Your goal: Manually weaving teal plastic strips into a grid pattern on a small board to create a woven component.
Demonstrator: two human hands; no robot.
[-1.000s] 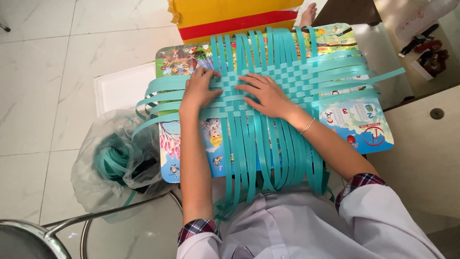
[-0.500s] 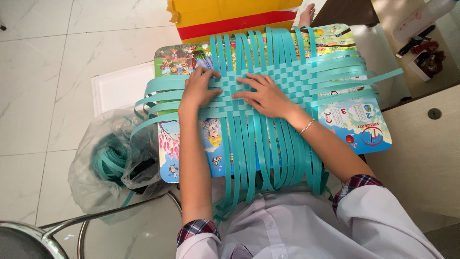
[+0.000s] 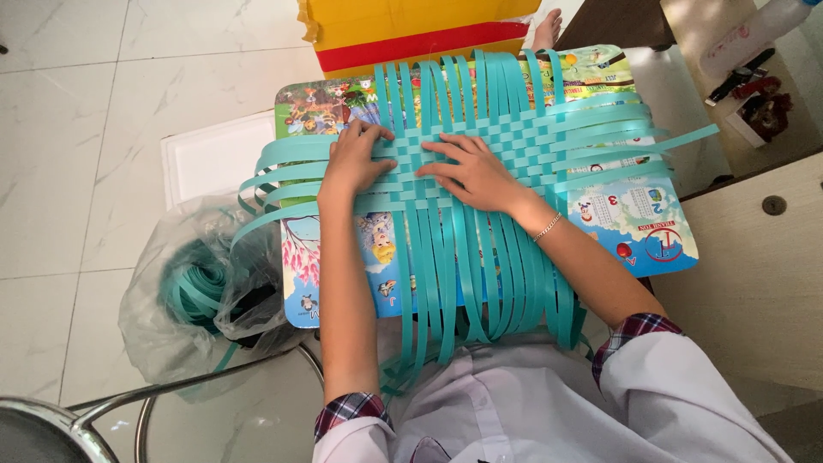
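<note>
A mat of woven teal plastic strips (image 3: 514, 141) lies on a colourful picture-printed board (image 3: 634, 223) in front of me. Loose strip ends hang over the near edge toward my lap and fan out to both sides. My left hand (image 3: 353, 159) rests on the mat's left part, fingers curled on the strips at the weave's edge. Flat on the weave just right of it lies my right hand (image 3: 471, 171), fingers spread and pointing left, a thin bracelet on the wrist. Both hands press strips down; neither lifts anything.
A clear plastic bag (image 3: 201, 291) holding coiled teal strips sits on the floor at my left. A white tray (image 3: 206, 159) lies beside the board. A yellow and red box (image 3: 411, 26) stands behind it. A metal chair frame (image 3: 103, 411) is at bottom left, a wooden cabinet (image 3: 763, 257) at right.
Both hands stay on the weave in nearly the same place. Only the fingers shift slightly on the strips.
</note>
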